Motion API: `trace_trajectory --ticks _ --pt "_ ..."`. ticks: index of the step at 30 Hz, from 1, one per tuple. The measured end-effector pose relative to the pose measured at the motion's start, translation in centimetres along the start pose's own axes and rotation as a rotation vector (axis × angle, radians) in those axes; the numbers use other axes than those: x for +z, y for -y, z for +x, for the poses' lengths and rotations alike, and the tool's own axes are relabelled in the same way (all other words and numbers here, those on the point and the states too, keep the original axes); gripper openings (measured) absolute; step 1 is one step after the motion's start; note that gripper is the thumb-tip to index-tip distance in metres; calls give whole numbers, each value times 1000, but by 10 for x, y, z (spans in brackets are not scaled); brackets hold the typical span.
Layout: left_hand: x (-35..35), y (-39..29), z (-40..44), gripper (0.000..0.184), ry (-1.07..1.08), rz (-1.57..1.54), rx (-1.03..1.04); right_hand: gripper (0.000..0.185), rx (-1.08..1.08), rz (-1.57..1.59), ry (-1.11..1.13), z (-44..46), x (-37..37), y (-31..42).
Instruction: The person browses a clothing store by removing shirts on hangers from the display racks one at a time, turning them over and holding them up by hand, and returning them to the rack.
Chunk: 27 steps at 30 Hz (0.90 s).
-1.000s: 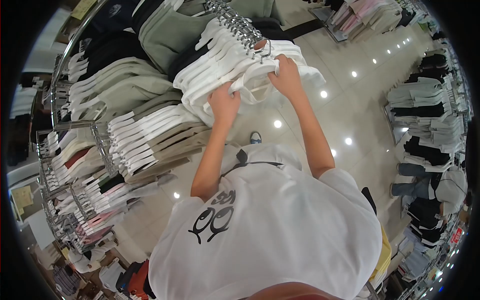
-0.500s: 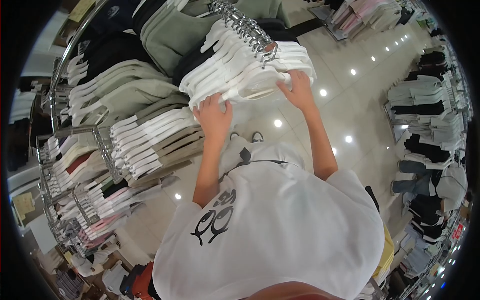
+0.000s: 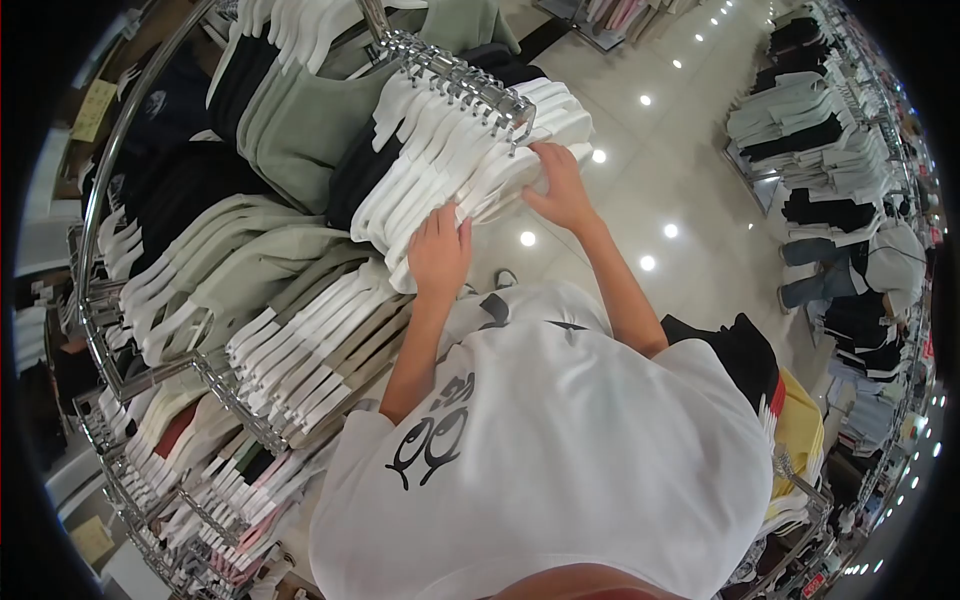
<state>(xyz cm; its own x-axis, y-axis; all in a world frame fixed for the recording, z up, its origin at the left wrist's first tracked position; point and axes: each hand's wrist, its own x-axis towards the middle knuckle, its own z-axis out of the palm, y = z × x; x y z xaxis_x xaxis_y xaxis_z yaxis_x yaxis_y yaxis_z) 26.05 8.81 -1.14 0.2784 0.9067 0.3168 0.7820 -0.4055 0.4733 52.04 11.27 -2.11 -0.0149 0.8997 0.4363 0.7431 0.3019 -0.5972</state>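
Several white shirts [image 3: 440, 165] hang close together on white hangers from a chrome rack arm [image 3: 465, 80]. My left hand [image 3: 440, 250] is closed at the left shoulder of the front white shirt, fingers over the top edge and thumb alongside. At the other shoulder, my right hand [image 3: 562, 190] curls its fingers over the shirt, thumb lower and apart from them. The front shirt's collar lies between my hands, close under the arm's end. My fingers partly hide both shoulders.
Grey-green garments [image 3: 300, 140] and black ones hang to the left, with beige trousers [image 3: 350, 350] below them. Chrome rails [image 3: 240, 400] run at the lower left. Yellow garments [image 3: 800, 430] hang at my right. A person [image 3: 890, 265] stands by the far right racks.
The view has turned, so the right-hand racks have shifted and more yellow garments show. Both hands stay at the front shirt's shoulders, which now sits closer against the other shirts.
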Motion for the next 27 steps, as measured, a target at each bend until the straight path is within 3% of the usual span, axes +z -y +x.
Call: trace_trajectory --ticks 2,4,7,8,11,18,20,21,23,27 --pt "-1 2 -1 36 -17 -46 25 60 -4 50 -59 -2 -1 -7" --pt "-1 -2 -1 36 -37 -98 20 53 151 279 -138 1 -12 -6" --pt "4 -10 -4 38 -108 -189 23 43 285 303 -220 8 -23 -21" --pt "6 -12 -2 41 -164 -235 38 34 244 266 -296 12 -25 -27" --pt "10 -21 -3 49 -120 -155 -51 33 191 91 -330 28 -44 -41" --pt "26 -62 26 46 -297 -71 -47 26 16 65 -106 99 -55 -93" --pt "44 -75 36 32 -501 -174 120 25 -35 128 -22 127 -47 -114" --pt "50 -86 39 32 -505 -144 94 24 -66 168 45 136 -42 -122" --pt "68 -112 48 28 -475 -337 471 24 -115 244 125 154 -29 -135" --pt "79 -166 105 24 -371 -220 398 24 -279 288 270 186 -16 -131"
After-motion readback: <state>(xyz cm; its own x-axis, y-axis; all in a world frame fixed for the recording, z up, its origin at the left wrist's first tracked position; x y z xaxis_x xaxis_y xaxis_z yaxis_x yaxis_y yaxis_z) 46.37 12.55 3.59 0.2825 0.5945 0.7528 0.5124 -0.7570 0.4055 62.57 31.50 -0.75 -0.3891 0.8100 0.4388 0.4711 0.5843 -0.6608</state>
